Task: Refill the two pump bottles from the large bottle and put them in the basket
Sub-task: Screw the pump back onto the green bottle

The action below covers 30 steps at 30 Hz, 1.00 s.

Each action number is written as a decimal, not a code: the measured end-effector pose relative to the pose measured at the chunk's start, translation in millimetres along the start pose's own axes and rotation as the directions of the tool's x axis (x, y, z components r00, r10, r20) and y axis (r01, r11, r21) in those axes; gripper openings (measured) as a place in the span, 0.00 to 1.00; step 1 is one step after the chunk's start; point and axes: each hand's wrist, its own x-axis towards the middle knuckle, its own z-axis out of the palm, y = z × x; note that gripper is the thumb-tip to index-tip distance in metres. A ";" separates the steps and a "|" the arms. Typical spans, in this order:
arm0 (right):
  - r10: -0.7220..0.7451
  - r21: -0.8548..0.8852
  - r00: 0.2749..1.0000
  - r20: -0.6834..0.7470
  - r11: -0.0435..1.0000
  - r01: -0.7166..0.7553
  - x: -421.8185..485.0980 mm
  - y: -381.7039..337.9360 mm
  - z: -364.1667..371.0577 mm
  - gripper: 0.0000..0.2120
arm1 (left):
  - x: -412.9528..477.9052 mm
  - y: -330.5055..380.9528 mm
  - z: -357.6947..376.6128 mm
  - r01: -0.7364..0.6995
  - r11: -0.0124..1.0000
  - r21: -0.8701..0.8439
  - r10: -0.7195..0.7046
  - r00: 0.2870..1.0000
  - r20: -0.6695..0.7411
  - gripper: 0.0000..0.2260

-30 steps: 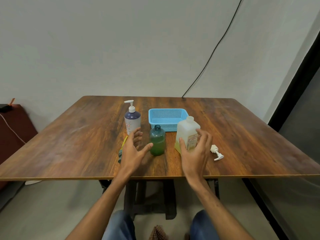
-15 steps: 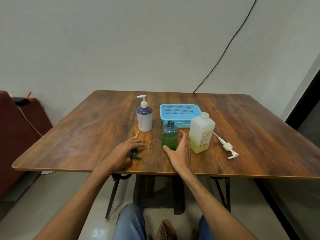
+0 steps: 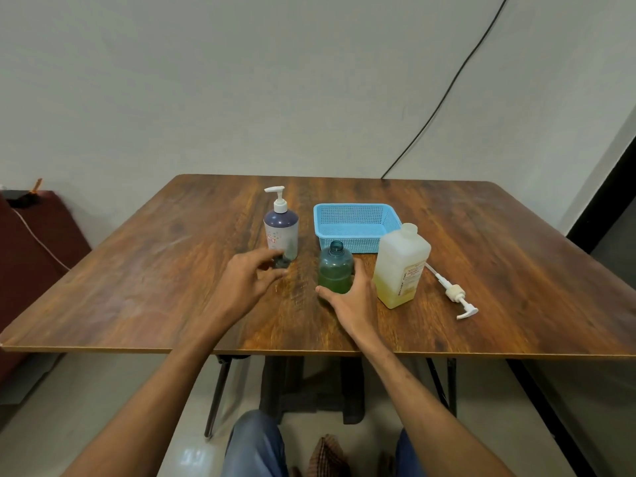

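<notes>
Partly blurred, the left hand (image 3: 247, 282) pinches a small dark piece (image 3: 280, 262) whose nature cannot be made out. Just beyond its fingertips stands the purple pump bottle (image 3: 280, 228). The right hand (image 3: 356, 302) wraps around the base of the uncapped green bottle (image 3: 335, 270), about half full of green liquid. Just right of that grip stands the large bottle (image 3: 401, 266), yellowish liquid low inside; beyond it sits the blue basket (image 3: 356, 210).

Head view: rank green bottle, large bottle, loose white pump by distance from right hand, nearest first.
1. green bottle: held in the right hand, centre.
2. large bottle: just right of the hand.
3. loose white pump: lying farther right.
</notes>
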 end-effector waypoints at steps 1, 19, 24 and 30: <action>-0.004 0.003 1.000 0.002 1.000 0.004 -0.1 -0.1 -0.5 0.36 | 7.2 8.9 -1.1 0.022 0.998 -0.058 -0.025 0.998 -0.057 0.19; -0.025 -0.033 1.000 0.011 0.999 0.026 -3.0 -2.0 -2.8 0.38 | 92.5 92.8 1.2 0.059 0.779 -0.624 -0.327 0.888 -0.324 0.16; -0.021 -0.037 1.000 0.018 0.999 0.021 -3.2 -0.9 -2.4 0.38 | 95.1 98.1 5.7 0.068 0.794 -0.604 -0.334 0.879 -0.340 0.16; -0.042 -0.028 0.999 0.009 0.999 0.042 -2.6 1.4 -1.9 0.38 | 103.0 102.7 1.3 0.049 0.786 -0.616 -0.350 0.856 -0.379 0.15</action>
